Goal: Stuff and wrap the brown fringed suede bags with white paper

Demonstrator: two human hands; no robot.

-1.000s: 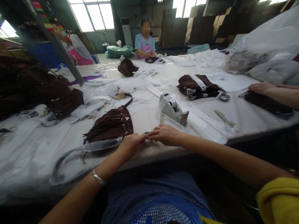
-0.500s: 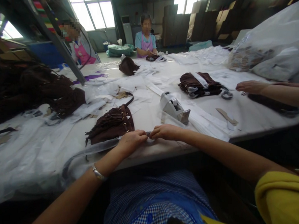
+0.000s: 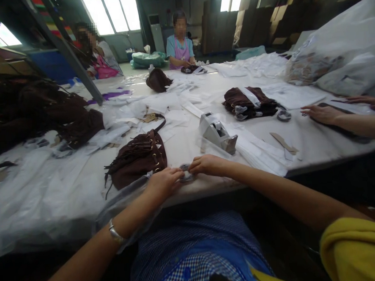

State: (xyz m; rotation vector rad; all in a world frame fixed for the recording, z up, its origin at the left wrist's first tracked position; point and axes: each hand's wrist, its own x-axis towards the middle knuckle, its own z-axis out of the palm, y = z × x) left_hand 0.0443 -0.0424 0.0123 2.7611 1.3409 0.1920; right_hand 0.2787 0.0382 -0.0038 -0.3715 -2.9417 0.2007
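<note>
Near the table's front edge, my left hand and my right hand meet at a small grey ring-shaped piece, which looks covered in clear plastic. Fingers of both hands are pinched on its opposite sides. A strap in greyish plastic wrap runs from beside the left hand, under my left forearm, and droops over the edge. Just beyond that hand lies a dark brown fringed drawstring bag with gold eyelets. Past my right hand stands a grey tape dispenser.
Brown bags heap up at left. A folded brown bag with a white band lies right of the dispenser. White paper strips and a cardboard piece lie nearby. Another person's hand rests at right; a co-worker sits opposite.
The ring-shaped piece shows more between my fingers, and my left hand has shifted slightly left and down. The plastic-wrapped strap has swung inward. Another person's second hand has come in at right.
</note>
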